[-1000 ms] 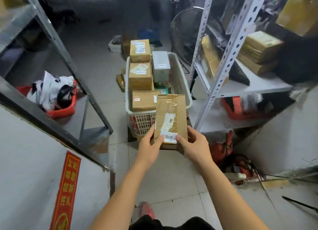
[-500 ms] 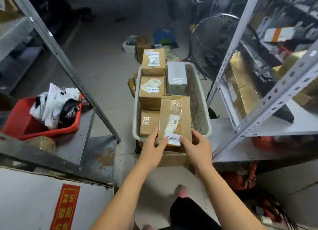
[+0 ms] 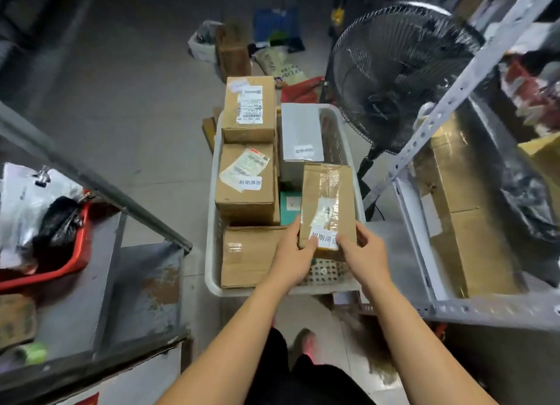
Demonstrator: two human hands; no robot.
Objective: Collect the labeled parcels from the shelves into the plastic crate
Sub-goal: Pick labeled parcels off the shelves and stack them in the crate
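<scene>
Head view: left hand (image 3: 292,259) and right hand (image 3: 362,253) both pinch the near end of the taped parcel (image 3: 328,198), thumbs on top and fingers (image 3: 363,234) curled round its edges. It sits tilted over the near-right part of the crate (image 3: 212,271). Likely light, stiff cardboard. The glossy tape is probably slick, so grip the bare card corners. Count: one held, four boxes (image 3: 247,183) in the crate (three brown, one white), plus a half-hidden green item (image 3: 289,204).

brown parcel (image 3: 328,204), white crate (image 3: 348,150), red bin (image 3: 71,260), black fan (image 3: 403,71)
</scene>
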